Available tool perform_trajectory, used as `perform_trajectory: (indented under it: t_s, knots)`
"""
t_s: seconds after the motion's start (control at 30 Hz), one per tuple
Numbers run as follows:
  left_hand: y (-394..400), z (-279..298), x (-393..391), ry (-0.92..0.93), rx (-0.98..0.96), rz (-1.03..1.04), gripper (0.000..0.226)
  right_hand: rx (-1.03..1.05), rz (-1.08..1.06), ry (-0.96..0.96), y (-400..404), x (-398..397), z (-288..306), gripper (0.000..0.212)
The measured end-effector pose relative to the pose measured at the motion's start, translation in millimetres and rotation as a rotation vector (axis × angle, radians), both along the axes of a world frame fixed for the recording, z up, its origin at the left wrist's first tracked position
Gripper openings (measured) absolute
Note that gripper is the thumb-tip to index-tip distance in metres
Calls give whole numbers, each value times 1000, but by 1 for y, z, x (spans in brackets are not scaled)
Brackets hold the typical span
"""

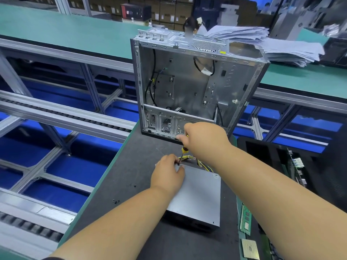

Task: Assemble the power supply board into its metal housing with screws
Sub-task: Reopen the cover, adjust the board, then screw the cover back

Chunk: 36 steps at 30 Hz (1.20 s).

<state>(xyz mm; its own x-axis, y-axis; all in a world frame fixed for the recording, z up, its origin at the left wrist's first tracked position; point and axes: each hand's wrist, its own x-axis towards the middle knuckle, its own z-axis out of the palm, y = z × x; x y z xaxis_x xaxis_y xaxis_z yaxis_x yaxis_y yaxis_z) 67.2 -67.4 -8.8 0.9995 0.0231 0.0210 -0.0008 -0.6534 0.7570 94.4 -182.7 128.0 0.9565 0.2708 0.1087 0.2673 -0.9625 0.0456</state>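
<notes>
A grey metal power supply housing [199,196] lies on the dark mat, with a yellow and black cable bundle [203,164] coming out of its far end. My left hand [168,174] rests on the housing's far left corner, its fingertips pinched around the tip of a screwdriver. My right hand [203,136] grips the yellow-handled screwdriver [184,149], which slants down to that corner. The screw under the tip is hidden by my fingers.
An open metal computer case [187,85] stands upright just beyond my hands. Loose screws [115,201] lie on the mat [131,177] to the left. A memory stick [246,219] and a chip [249,249] lie at the right; a paper stack [281,45] sits behind.
</notes>
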Motion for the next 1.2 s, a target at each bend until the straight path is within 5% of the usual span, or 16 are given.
perform_trajectory:
  t_s: [0.17, 0.47, 0.67, 0.83, 1.07, 1.2]
  knots:
    - [0, -1, 0, 1, 14, 5, 11, 154, 84, 193, -3, 5, 10, 10]
    - [0, 0, 0, 5, -7, 5, 14, -156, -56, -36, 8, 6, 3, 43]
    - [0, 0, 0, 0, 2, -2, 14, 152, 67, 168, -1, 4, 11, 11]
    - [0, -1, 1, 2, 6, -10, 16, 139, 130, 138, -4, 4, 10, 19]
    - [0, 0, 1, 5, -11, -14, 11, -185, -68, -15, -1, 5, 6, 47]
    - [0, 0, 0, 7, -15, -14, 12, 139, 74, 122, 0, 3, 5, 20]
